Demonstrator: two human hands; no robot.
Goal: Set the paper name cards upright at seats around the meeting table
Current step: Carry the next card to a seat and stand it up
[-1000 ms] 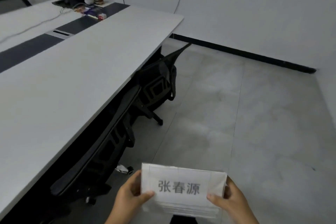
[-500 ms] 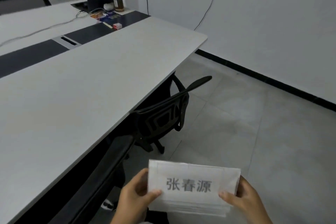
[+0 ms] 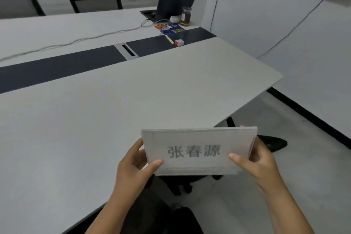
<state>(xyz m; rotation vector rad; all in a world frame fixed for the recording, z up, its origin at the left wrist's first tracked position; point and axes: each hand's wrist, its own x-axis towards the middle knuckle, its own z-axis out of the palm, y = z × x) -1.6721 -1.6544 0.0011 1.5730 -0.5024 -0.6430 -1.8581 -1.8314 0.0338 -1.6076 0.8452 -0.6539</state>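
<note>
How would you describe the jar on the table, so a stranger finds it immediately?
Follow the table to its far right end, where an open laptop stands. The jar is just right of it, upright, the only clear container there, with dark brown contents.

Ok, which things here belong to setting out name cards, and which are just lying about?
For the job:
- white paper name card with grey printed characters, held by left hand and right hand
- long white meeting table

Lying about:
- black open laptop
- brown glass jar
- small red-and-white box
- grey cable
</note>
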